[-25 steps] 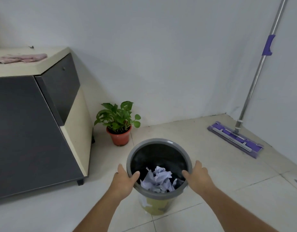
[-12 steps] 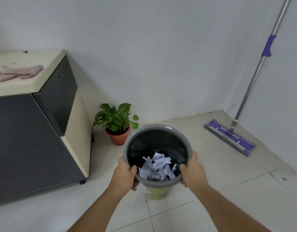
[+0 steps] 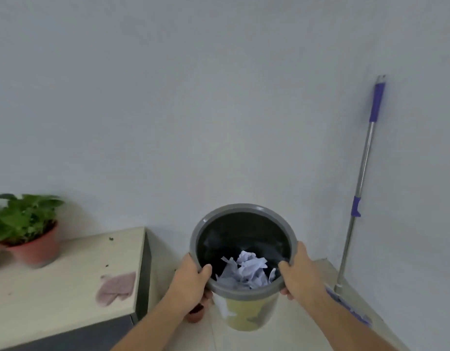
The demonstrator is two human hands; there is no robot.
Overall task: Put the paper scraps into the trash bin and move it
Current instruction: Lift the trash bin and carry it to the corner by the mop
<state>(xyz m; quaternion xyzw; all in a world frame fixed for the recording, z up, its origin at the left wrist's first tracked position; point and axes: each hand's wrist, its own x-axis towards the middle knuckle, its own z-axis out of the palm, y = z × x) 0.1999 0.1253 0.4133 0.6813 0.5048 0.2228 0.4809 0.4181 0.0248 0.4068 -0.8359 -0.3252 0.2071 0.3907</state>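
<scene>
The trash bin [image 3: 244,264] is being held up off the floor, upright, in front of the pale wall [image 3: 219,97]. Its grey rim is being gripped on both sides. The left hand [image 3: 192,282] is being clamped on the bin's left rim, thumb hooked over the inside edge, fingers wrapped under the outside. The right hand [image 3: 298,272] is being clamped on the bin's right rim in the same way, thumb inside, fingers outside.

The paper scraps [image 3: 245,271] are being carried inside the bin, bunched in the near part of its dark interior. The bin's lower wall is being seen as yellowish with a pale printed pattern.

To the left of the bin, a cabinet [image 3: 67,274] with a light top and dark front is being viewed from above. On its top, a pink cloth [image 3: 116,288] is lying nearest the bin, and a potted plant [image 3: 26,229], blurred, is standing further left. Below the left hand, close to the bin, a small reddish pot [image 3: 194,315] is being partly hidden. To the right of the bin, a mop [image 3: 358,193] with purple grips is being leaned against the wall.
</scene>
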